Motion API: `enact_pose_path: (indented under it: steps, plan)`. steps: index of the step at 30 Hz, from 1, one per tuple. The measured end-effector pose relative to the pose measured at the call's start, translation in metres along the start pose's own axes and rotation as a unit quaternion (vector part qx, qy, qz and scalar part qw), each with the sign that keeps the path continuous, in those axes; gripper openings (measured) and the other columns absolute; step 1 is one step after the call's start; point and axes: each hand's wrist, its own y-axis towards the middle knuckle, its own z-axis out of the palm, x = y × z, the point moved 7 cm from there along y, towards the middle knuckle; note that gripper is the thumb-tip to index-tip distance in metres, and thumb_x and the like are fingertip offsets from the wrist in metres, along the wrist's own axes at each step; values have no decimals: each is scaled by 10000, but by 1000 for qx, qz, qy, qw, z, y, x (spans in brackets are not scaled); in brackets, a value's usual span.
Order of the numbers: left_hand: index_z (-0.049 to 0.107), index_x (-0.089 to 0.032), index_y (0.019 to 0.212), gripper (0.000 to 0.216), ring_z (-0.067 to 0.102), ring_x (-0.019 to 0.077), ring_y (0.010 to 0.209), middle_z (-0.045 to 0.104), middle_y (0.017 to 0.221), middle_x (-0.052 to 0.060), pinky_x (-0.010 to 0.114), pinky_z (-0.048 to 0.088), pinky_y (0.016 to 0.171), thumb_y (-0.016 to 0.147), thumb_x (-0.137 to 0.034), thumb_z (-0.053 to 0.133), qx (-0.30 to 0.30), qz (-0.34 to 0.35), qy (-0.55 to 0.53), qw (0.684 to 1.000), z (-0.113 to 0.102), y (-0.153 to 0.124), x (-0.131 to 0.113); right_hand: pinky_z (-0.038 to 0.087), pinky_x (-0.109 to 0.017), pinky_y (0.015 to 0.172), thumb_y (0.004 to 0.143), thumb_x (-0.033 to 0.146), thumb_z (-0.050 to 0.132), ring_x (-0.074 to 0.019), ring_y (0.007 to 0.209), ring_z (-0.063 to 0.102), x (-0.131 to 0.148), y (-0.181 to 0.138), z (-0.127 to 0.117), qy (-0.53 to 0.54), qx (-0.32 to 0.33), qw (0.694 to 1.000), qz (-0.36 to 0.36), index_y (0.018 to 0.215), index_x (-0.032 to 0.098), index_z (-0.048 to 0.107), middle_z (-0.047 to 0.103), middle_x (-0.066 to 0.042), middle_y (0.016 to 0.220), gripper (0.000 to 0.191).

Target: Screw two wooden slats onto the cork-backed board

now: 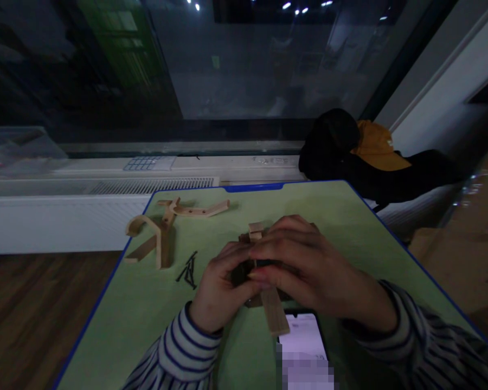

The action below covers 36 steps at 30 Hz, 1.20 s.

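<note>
My left hand (219, 287) and my right hand (305, 260) meet over the middle of the table, fingers closed around a small wooden assembly. Out of their grip, toward me, juts a flat light wooden strip (275, 317). A short pale end (256, 228) shows beyond the fingers, with bits of dark brown wood beside and below it. How the parts join is hidden by the hands. Left of my left hand lies a small pile of dark screws (188, 272). Just below the strip is a phone (305, 330) with its screen lit.
Curved and straight wooden pieces (162, 246) stand at the table's far left, near a bent wooden piece with holes (201, 211). The green table (146, 325) has a blue rim. Behind it are a radiator (65, 222), a window, an orange cap (378, 145) and black items.
</note>
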Motion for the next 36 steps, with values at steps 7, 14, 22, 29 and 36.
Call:
enact_pose_path:
  steps: [7, 14, 22, 29, 36]
  plan:
    - [662, -170, 716, 152, 607, 187, 748, 662, 743, 45, 312, 502, 683, 790, -300, 638, -36, 17, 29, 999, -4, 1, -3, 381, -322, 890, 917, 266, 460, -153, 987, 518, 7, 2, 4, -37, 100, 994, -9, 1175, 171, 515, 627, -55, 1065, 280]
    - [690, -207, 848, 169, 593, 208, 935, 690, 890, 56, 369, 468, 847, 878, -247, 528, 65, 15, -13, 998, 8, 3, 2, 403, -370, 796, 900, 320, 482, -193, 871, 533, 1, -2, 4, -125, 12, 992, 2, 1027, 160, 573, 647, -67, 949, 223]
    - [668, -163, 821, 103, 598, 189, 788, 673, 800, 53, 332, 483, 739, 731, -205, 694, -64, 26, 55, 996, -3, 3, -2, 416, -383, 805, 917, 315, 440, -209, 873, 543, 5, 0, 3, -175, 30, 984, 21, 1030, 148, 574, 654, -82, 962, 242]
    - [680, -155, 766, 119, 603, 199, 796, 683, 784, 67, 340, 485, 740, 799, -256, 627, -40, 29, 51, 997, -3, 0, -1, 386, -321, 908, 908, 230, 477, -154, 1038, 531, 10, -3, 4, -63, 49, 997, 19, 1180, 185, 512, 634, -46, 1109, 278]
    - [696, -190, 874, 172, 602, 205, 905, 693, 913, 76, 352, 482, 814, 857, -254, 537, 18, 42, 29, 999, 3, -1, -2, 390, -353, 802, 885, 314, 512, -179, 859, 558, 8, -6, 7, -120, 5, 993, 22, 1014, 167, 591, 670, -42, 895, 210]
